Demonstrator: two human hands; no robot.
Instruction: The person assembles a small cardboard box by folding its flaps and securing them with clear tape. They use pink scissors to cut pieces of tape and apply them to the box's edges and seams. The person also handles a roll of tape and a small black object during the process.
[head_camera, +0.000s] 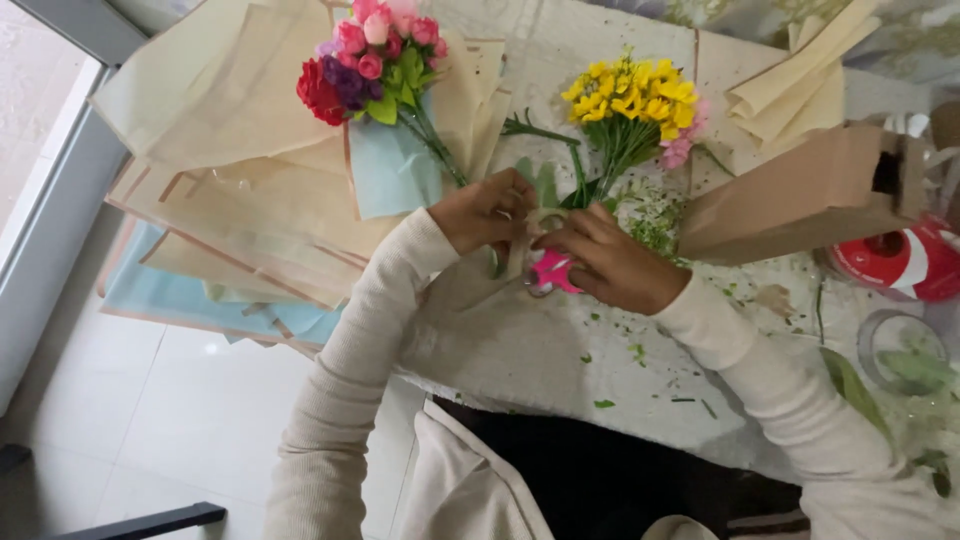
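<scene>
My left hand (487, 213) and my right hand (612, 262) meet at the base of a bunch of yellow flowers (633, 100) lying on the table (520, 340). Both hands grip the green stems (590, 190), and a strip of pale tape or ribbon (522, 245) runs between the fingers. My right hand also holds pink-handled scissors (553, 271) against its palm. A second bouquet of pink, red and purple flowers (368, 60) lies to the left on light blue paper (392, 170).
Sheets of cream wrapping paper (240, 180) overhang the table's left edge. A brown paper bag (800, 195) lies on its side at right, beside a red tape roll (895, 262) and a clear roll (900, 350). Green trimmings litter the tabletop.
</scene>
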